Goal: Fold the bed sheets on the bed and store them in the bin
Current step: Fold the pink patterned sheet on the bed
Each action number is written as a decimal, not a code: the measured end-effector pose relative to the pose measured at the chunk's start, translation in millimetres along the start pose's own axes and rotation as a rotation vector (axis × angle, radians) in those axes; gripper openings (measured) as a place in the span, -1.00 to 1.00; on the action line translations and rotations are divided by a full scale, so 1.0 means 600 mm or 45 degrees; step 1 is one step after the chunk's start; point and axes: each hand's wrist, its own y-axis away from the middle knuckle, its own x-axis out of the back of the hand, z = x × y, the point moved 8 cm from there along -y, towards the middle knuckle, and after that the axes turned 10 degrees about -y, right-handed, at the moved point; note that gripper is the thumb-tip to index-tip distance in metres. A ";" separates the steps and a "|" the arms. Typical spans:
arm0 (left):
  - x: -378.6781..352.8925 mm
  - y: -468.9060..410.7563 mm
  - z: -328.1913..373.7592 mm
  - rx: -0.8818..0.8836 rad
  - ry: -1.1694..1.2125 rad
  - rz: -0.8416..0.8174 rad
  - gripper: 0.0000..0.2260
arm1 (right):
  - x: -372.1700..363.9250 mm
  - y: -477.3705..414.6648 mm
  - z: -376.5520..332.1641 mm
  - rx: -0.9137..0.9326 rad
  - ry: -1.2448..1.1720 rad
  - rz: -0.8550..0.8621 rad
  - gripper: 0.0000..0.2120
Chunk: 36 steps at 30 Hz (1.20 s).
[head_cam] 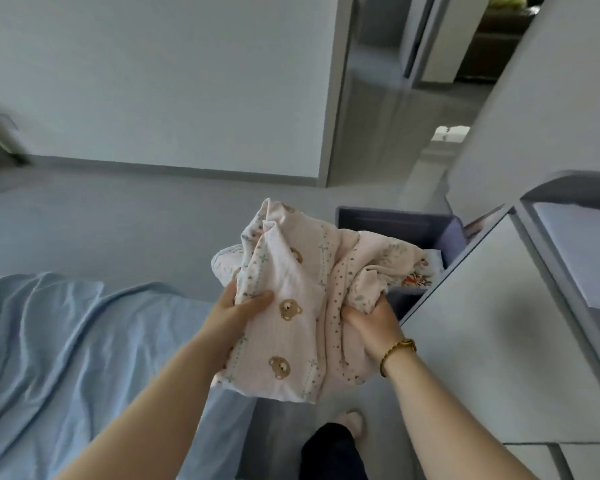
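On the left, near me, a light blue sheet (66,341) lies rumpled and spread out, unfolded. Just right of it my left hand (236,308) grips the left side of the pink bear-print sheet (302,282). My thumb (258,296) is curled over the top of the cloth and my other fingers are hidden beneath it. The pink sheet is bunched loosely between my two hands, held in the air above the grey floor (118,220). Its near edge hangs down between my forearms and its far folds rise past my fingertips. Under that hanging edge I see my foot (353,420). My right hand (373,322) holds the right side of the bundle, fingers curled into a fold so that only the back of the hand shows. A gold bracelet (397,353) sits on that wrist. Farther off and to the right stands the grey-purple bin (392,223), its mouth open. The bundle's right end overlaps its near rim from where I look, and I cannot tell whether they touch. Right of the bin runs a white cabinet top (482,341).
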 end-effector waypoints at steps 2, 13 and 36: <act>-0.046 -0.042 0.015 0.031 -0.034 -0.060 -0.49 | 0.049 -0.035 0.013 -0.048 -0.022 0.071 -0.75; -0.219 -0.275 0.064 0.282 -0.130 -0.214 -0.27 | 0.214 -0.271 0.054 -0.319 0.053 0.109 -0.74; -0.541 -0.827 0.078 0.244 -0.036 -0.607 -0.85 | 0.520 -0.667 0.117 -0.348 0.134 0.744 -0.84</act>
